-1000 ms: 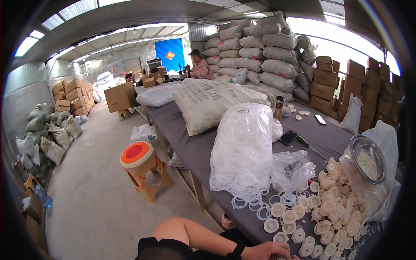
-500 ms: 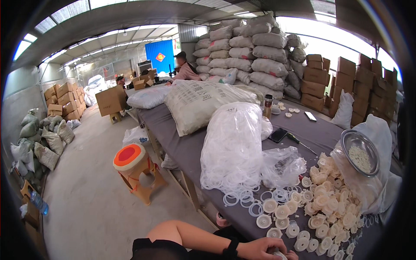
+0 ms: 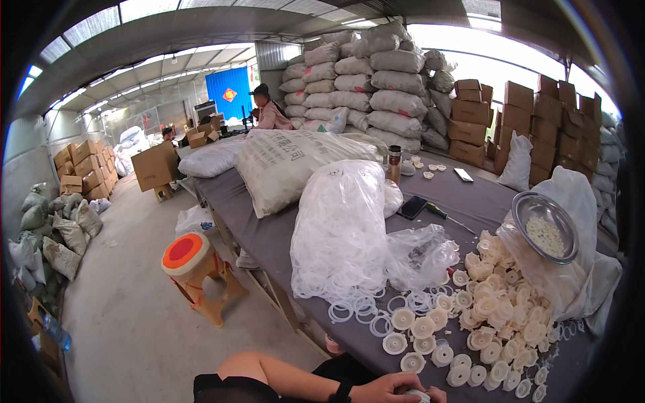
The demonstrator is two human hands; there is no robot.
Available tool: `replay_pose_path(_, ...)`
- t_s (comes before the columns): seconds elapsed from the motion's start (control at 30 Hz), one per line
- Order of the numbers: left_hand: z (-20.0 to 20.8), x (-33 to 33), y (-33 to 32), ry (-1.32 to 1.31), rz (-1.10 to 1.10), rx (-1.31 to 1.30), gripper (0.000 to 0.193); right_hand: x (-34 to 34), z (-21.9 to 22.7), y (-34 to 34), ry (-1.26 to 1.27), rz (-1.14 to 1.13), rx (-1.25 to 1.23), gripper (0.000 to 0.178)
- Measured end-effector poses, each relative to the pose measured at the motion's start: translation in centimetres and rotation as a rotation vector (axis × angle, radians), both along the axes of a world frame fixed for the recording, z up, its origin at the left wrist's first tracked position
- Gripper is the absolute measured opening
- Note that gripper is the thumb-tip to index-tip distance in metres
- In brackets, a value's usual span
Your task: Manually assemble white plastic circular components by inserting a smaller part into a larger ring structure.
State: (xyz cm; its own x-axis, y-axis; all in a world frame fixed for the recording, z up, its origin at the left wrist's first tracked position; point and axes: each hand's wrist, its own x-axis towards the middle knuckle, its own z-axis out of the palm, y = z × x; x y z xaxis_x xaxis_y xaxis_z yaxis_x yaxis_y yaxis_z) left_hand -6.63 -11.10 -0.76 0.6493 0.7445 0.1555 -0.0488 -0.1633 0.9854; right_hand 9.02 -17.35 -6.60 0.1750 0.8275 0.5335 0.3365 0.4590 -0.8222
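Observation:
At the lower edge, my left hand [image 3: 388, 389], with a black band at its wrist, is closed round a small white plastic piece [image 3: 420, 397]. My right hand [image 3: 437, 395] shows only as a few fingers, closed against the same piece from its right side. The piece is mostly covered and cut off by the frame. Just beyond my hands lie cream round plastic parts [image 3: 412, 363], loose in front and heaped [image 3: 500, 302] to the right. Clear plastic rings [image 3: 341, 311] spill from a large clear bag [image 3: 342, 221].
A steel bowl [image 3: 571, 252] of small white pieces rests on a plastic bag at right. A screwdriver [image 3: 451, 217], phone [image 3: 412, 207] and bottle [image 3: 394, 161] lie or stand farther back. A stool [image 3: 203, 282] stands left of the table. A person [image 3: 270, 114] is beyond the sacks.
The whole view has shifted, so the table and its things sit farther left in the picture. Both hands stay together on the white plastic piece, more of which shows now.

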Motion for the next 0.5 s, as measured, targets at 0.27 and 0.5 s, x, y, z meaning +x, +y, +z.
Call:
replay_pose_path(0.27,1.4,-0.8,1.0,-0.032,-0.074,-0.076,0.017,0.3,1.1,0.5,-0.125,0.018,0.028,0.020)
replay_pose_path(0.5,0.7,-1.3,0.5,0.013,-0.018,0.080,0.016,-1.6,3.2,0.5,-0.109,-0.065,0.100,0.018)
